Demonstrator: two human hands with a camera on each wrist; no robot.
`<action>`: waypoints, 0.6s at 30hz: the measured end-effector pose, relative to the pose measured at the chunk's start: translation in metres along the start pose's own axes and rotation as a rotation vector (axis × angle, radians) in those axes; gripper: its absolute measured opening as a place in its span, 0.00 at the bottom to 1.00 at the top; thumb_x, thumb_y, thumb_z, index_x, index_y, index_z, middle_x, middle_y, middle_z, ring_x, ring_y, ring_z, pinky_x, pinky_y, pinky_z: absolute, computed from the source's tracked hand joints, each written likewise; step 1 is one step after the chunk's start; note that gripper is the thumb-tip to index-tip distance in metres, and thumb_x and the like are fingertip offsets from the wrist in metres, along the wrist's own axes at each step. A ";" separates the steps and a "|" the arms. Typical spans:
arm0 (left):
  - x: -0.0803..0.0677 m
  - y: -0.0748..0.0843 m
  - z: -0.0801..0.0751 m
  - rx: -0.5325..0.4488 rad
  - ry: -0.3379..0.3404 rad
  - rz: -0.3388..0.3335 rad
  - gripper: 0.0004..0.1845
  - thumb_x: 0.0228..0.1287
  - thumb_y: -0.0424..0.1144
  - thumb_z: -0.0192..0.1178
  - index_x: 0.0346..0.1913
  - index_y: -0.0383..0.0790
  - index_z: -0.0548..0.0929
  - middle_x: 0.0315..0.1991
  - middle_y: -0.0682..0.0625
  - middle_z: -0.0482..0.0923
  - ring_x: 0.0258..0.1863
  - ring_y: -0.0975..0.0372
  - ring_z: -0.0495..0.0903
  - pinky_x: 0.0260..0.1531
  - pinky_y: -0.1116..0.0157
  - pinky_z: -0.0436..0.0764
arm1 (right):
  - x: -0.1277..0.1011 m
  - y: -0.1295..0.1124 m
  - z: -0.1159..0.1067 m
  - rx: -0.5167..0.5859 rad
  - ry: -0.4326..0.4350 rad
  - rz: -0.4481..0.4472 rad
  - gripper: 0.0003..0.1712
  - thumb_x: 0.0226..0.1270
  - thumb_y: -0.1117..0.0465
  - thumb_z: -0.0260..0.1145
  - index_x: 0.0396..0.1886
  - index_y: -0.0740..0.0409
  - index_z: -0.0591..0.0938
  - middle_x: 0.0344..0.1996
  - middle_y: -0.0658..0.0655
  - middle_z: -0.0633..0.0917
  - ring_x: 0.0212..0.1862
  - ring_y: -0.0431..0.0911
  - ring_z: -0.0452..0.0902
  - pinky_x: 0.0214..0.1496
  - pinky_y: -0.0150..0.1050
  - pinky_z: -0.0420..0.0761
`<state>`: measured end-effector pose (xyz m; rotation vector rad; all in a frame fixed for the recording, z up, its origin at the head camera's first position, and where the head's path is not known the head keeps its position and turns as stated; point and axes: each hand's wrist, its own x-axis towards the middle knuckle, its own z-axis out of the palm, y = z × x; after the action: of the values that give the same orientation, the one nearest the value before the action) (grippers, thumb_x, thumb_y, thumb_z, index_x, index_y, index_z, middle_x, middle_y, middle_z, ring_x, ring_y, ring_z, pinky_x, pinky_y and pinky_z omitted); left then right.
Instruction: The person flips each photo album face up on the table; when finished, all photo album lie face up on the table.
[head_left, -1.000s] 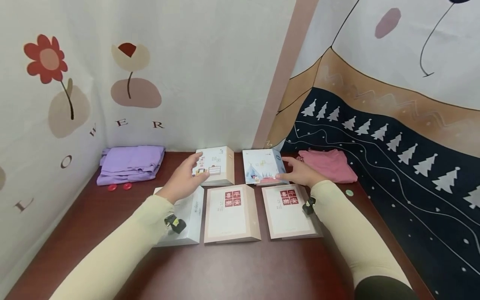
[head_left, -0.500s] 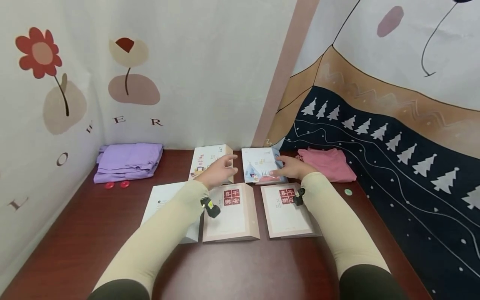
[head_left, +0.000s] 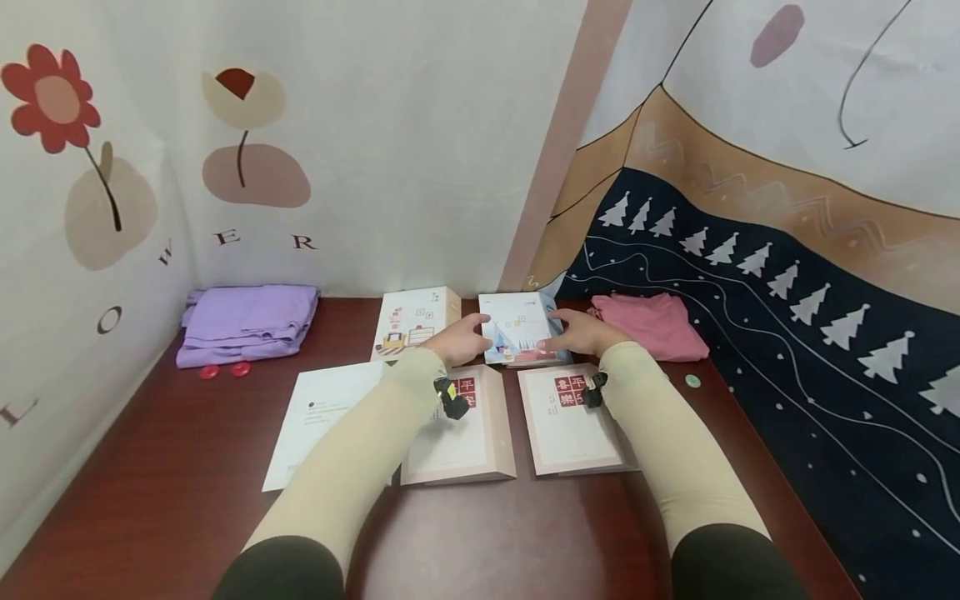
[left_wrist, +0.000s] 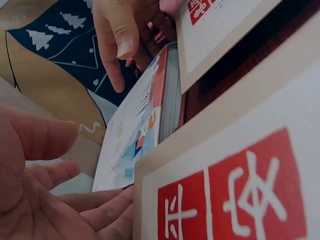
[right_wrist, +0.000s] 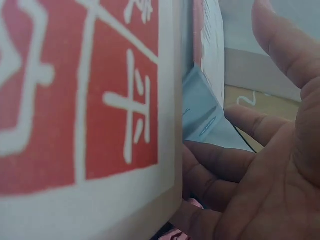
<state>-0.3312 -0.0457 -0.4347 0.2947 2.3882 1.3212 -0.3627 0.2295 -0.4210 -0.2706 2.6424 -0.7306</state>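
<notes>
Between my two hands lies a thick book with a camping-scene cover (head_left: 517,321), in the back row on the table. My left hand (head_left: 459,340) is at its left edge, thumb raised and fingers low beside it. On the other side my right hand (head_left: 587,333) has its fingertips at the blue spine (right_wrist: 202,107). Neither palm closes round the book; its page edges show in the left wrist view. Under my left wrist is a front-row book with red square characters (head_left: 450,442); a similar book (head_left: 573,425) lies under my right wrist.
Left of my left hand lies a back-row book with a cartoon cover (head_left: 408,317), a white book (head_left: 322,408) in front of it. Folded purple cloth (head_left: 247,321) and two red discs (head_left: 208,372) are far left. Pink cloth (head_left: 651,325) and a green disc (head_left: 693,381) are right.
My left hand has moved right, from the cartoon-cover book to the left edge of the camping-scene book. My right hand stays by that book's right side, slightly further in.
</notes>
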 end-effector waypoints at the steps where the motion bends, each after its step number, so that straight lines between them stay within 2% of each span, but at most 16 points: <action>1: 0.001 0.000 0.001 -0.003 -0.002 0.000 0.36 0.79 0.39 0.55 0.84 0.42 0.57 0.83 0.39 0.55 0.82 0.47 0.56 0.81 0.47 0.57 | 0.000 0.001 0.000 -0.002 0.002 0.000 0.52 0.69 0.43 0.72 0.83 0.60 0.61 0.81 0.67 0.63 0.80 0.62 0.60 0.82 0.60 0.59; 3: 0.002 0.002 0.002 -0.017 -0.011 0.000 0.36 0.78 0.38 0.54 0.85 0.42 0.56 0.84 0.39 0.55 0.81 0.47 0.59 0.80 0.48 0.61 | 0.001 0.002 0.000 -0.004 0.007 -0.001 0.52 0.69 0.44 0.72 0.84 0.59 0.61 0.81 0.67 0.63 0.80 0.62 0.59 0.82 0.60 0.59; 5: 0.002 0.004 0.003 -0.040 -0.013 -0.003 0.37 0.78 0.37 0.54 0.85 0.42 0.55 0.83 0.38 0.56 0.76 0.47 0.66 0.75 0.49 0.68 | 0.002 0.002 0.000 -0.001 0.012 -0.011 0.52 0.70 0.45 0.72 0.84 0.59 0.60 0.81 0.67 0.62 0.80 0.62 0.59 0.82 0.59 0.59; 8: 0.003 0.006 0.006 -0.091 -0.007 -0.010 0.38 0.77 0.34 0.54 0.85 0.42 0.54 0.79 0.36 0.61 0.61 0.50 0.77 0.62 0.55 0.79 | 0.004 0.002 0.000 0.021 0.007 -0.026 0.52 0.70 0.45 0.71 0.85 0.58 0.59 0.81 0.67 0.62 0.80 0.62 0.58 0.82 0.59 0.59; 11: 0.006 0.007 0.009 -0.122 -0.005 -0.014 0.39 0.76 0.32 0.54 0.85 0.43 0.54 0.77 0.36 0.64 0.50 0.54 0.78 0.50 0.61 0.81 | 0.006 0.001 0.001 0.056 -0.011 -0.029 0.51 0.72 0.46 0.70 0.86 0.53 0.57 0.82 0.66 0.60 0.81 0.61 0.57 0.83 0.59 0.57; 13: 0.007 0.007 0.010 -0.134 -0.004 -0.016 0.39 0.75 0.31 0.54 0.85 0.44 0.54 0.77 0.36 0.63 0.50 0.53 0.79 0.49 0.61 0.81 | 0.007 0.001 0.001 0.078 -0.021 -0.027 0.48 0.74 0.48 0.68 0.86 0.50 0.57 0.83 0.66 0.60 0.81 0.60 0.56 0.83 0.60 0.57; 15: 0.008 0.007 0.010 -0.151 -0.004 -0.019 0.40 0.75 0.30 0.53 0.86 0.44 0.53 0.80 0.36 0.60 0.56 0.51 0.80 0.51 0.60 0.80 | 0.007 0.001 0.000 0.103 -0.030 -0.015 0.46 0.76 0.52 0.66 0.87 0.48 0.57 0.82 0.65 0.60 0.79 0.59 0.60 0.80 0.59 0.63; 18: 0.007 0.005 0.008 -0.193 0.000 -0.026 0.40 0.75 0.28 0.51 0.86 0.44 0.52 0.81 0.36 0.58 0.62 0.46 0.78 0.56 0.57 0.81 | 0.008 0.000 0.000 0.166 -0.055 0.019 0.43 0.77 0.59 0.64 0.86 0.45 0.58 0.81 0.65 0.62 0.71 0.58 0.67 0.71 0.58 0.76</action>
<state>-0.3337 -0.0339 -0.4360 0.2072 2.2348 1.5247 -0.3704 0.2269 -0.4232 -0.2159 2.5116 -0.9162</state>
